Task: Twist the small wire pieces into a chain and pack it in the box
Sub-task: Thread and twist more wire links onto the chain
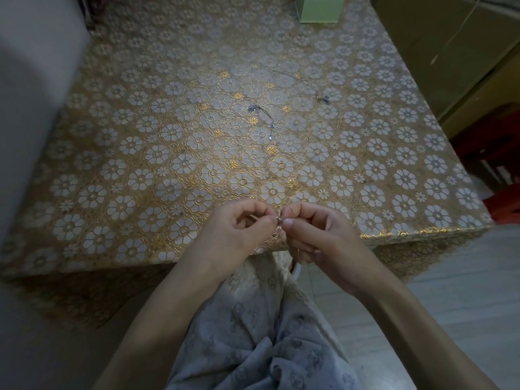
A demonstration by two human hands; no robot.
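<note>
- Left hand (239, 229): fingers curled in, thumb and forefinger tips pressed together on a small wire piece (278, 219); the remaining fingers fold loosely toward the palm.
- Right hand (312, 235): fingers likewise curled, thumb and forefinger pinching the same wire piece from the opposite side, so that the two hands' fingertips nearly touch. A thin strand appears to hang below the right hand's lower fingers; its detail is too small to tell.
- Both hands are held over the near edge of the table (112, 192), above the person's lap.
- Wire chain segment (264, 116) lies well apart from the hands, near the table's middle; a second wire cluster (323, 98) lies farther right.
- Green box (319, 8) stands at the far edge, partly cut off by the frame.
- Broad bare cloth lies between the hands and the wires.
- Table surface: gold cloth with white flower pattern, draped over the edges.
- Surroundings: pale wall at left, greenish cabinet (450, 52) at right, light floor below.
</note>
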